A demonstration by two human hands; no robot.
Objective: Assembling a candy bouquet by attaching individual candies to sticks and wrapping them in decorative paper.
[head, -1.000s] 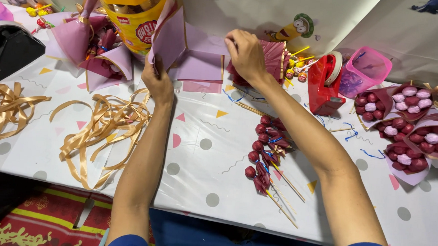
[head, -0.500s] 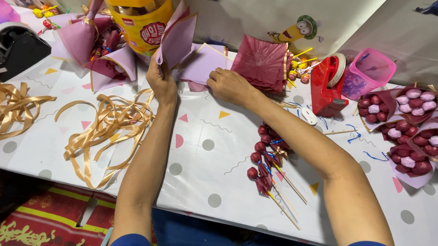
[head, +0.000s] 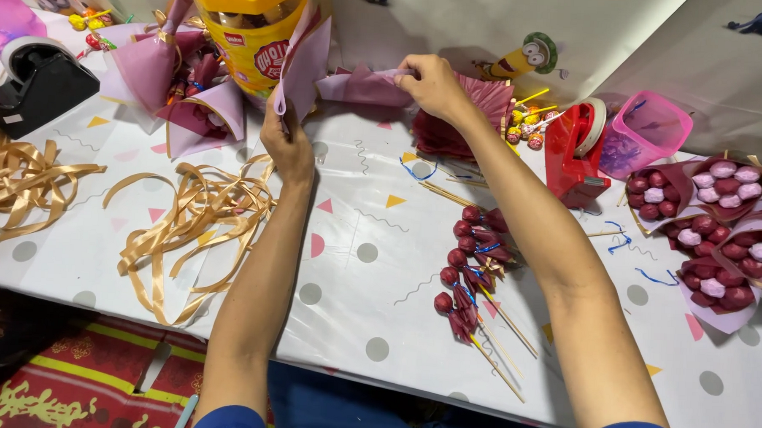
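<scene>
While your left hand [head: 288, 143] pinches the near edge of a pale pink wrapping sheet [head: 306, 64] and holds it upright beside the yellow jar [head: 252, 24], your right hand [head: 432, 85] is closed on the sheet's far end, which lies stretched along the back of the table [head: 354, 272] just in front of a stack of darker pink papers [head: 468, 124]. Between your forearms and nearer you lie wrapped red lollipops on sticks [head: 472, 272]; loose gold ribbons [head: 195, 220] lie left of your left arm.
</scene>
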